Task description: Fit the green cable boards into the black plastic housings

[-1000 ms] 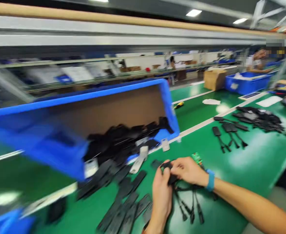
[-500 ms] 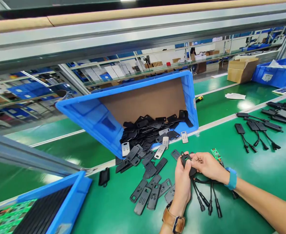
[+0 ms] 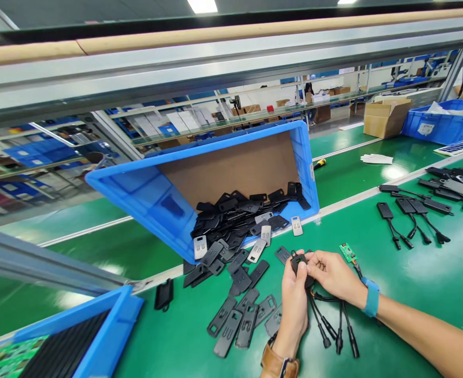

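A small black plastic case [image 3: 298,261] with a loop at its top is held upright-tilted in my left hand [image 3: 295,302], thumb across its front. My right hand [image 3: 333,275] pinches the case's right edge with thumb and fingers. Black cables with plug ends [image 3: 321,320] hang below the hands; which of them belong to the case is partly hidden. A green circuit board [image 3: 347,253] with wires lies just beyond my right wrist. To the left of my hands, several loose black cover plates [image 3: 247,323] are spread over the green bench.
A tipped blue bin [image 3: 304,163] spills black and grey plates. At lower left, another blue bin [image 3: 124,310] holds circuit boards and black parts. Finished-looking cased units with cables [image 3: 407,207] lie at right, below a white glove [image 3: 377,158]. A metal rail [image 3: 215,65] crosses overhead.
The view has tilted slightly upward and shifted a little. Both hands keep their hold on the black case, with only small finger movement.
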`<state>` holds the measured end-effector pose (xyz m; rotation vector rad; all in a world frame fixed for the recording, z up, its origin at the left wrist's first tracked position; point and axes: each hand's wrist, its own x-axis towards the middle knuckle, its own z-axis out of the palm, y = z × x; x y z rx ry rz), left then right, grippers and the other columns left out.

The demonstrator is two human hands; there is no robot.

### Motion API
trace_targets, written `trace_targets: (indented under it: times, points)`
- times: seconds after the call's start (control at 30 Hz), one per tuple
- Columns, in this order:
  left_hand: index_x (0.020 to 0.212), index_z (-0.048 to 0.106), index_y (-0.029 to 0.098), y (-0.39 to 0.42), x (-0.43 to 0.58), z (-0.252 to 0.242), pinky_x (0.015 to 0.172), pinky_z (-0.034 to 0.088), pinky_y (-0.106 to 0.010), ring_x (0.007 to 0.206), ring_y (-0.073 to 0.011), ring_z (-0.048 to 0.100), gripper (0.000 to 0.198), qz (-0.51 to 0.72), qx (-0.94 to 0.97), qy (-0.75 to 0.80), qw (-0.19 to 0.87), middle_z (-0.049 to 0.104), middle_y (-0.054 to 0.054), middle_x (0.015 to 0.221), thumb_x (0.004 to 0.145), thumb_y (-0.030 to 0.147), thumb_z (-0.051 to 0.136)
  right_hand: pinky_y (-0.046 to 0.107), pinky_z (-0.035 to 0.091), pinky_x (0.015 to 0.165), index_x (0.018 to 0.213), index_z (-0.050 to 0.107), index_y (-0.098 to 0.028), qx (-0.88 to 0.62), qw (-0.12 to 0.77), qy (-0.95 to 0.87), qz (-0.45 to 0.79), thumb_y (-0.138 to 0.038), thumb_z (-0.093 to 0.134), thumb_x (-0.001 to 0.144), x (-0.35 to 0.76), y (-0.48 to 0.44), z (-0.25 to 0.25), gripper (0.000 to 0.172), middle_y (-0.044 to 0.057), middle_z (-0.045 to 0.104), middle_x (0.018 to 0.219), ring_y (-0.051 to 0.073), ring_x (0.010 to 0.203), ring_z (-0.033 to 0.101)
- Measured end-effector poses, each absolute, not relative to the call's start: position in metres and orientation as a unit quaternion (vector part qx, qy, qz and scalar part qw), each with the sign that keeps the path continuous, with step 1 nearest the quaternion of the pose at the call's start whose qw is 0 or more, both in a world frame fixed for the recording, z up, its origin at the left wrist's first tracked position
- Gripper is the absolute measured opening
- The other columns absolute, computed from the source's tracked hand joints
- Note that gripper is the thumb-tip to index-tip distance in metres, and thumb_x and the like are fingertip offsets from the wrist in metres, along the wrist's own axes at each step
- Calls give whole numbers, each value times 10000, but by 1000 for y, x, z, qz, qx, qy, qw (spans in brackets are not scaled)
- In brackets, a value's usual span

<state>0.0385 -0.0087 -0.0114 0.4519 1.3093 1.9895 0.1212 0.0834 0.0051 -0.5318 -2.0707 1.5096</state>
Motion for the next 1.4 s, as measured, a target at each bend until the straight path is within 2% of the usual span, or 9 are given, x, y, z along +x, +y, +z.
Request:
trace_targets:
  times: [0.13,0.27,0.4,0.57,0.77,1.0,1.2,1.3,1.4]
  points:
    - [1171,625,202,-11,38,-5,1062,399,-406,1189,-255,576,390,790,149,457,379,654,-98,1217,856,425,684,250,415,604,757,552,-185,-221,264,-749,566,-361,644,871,121,80,5,229,12,640,752,143,657,554]
    - [1145,657,196,-12,34,-1,1078,387,-406,1253,-259,528,370,812,131,417,386,638,-109,1256,848,414,694,232,426,605,891,600,-167,-174,208,-746,608,-317,631,876,120,76,5,154,8,642,790,131,677,561]
    - [1119,670,192,-13,28,-3,1036,414,-384,1187,-255,563,407,794,149,451,381,651,-101,1205,817,461,717,218,379,557,821,580,-159,-154,194,-745,619,-276,598,883,120,74,3,134,-8,607,727,112,617,511]
    - [1084,658,191,-15,18,3,928,447,-304,997,-194,608,416,754,204,541,312,671,-63,1047,755,410,790,226,356,546,792,565,-174,-183,214,-778,561,-263,611,865,123,76,7,125,-23,575,653,118,588,485]
    - [1010,653,171,-17,10,7,837,459,-290,868,-182,608,398,740,229,534,338,672,-57,939,732,414,803,227,351,546,776,553,-188,-196,212,-795,534,-267,637,841,124,78,10,132,-33,559,628,118,569,473]
    - [895,643,152,-15,14,8,766,465,-281,810,-190,612,332,734,249,547,315,669,-54,850,767,432,765,227,330,553,718,521,-181,-203,218,-782,547,-303,660,843,121,78,1,224,-46,502,614,102,569,421]
    - [1037,676,161,-12,14,13,802,505,-320,917,-243,667,407,721,243,520,387,729,-115,1018,771,458,756,207,343,470,766,492,-181,-157,184,-672,700,-606,684,806,113,84,-3,468,-62,485,565,82,464,436]
    - [1096,676,156,-12,18,11,662,521,-298,772,-215,677,443,718,232,517,403,734,-132,1036,798,480,720,203,395,464,851,519,-160,-165,143,-626,748,-695,685,759,112,84,-3,568,-28,573,609,95,455,525]
    - [1103,674,139,-11,24,11,467,451,-250,509,-131,580,467,723,222,526,390,741,-120,949,806,499,700,198,428,471,879,518,-155,-179,126,-600,770,-701,688,758,114,82,-4,584,7,624,665,116,487,596]
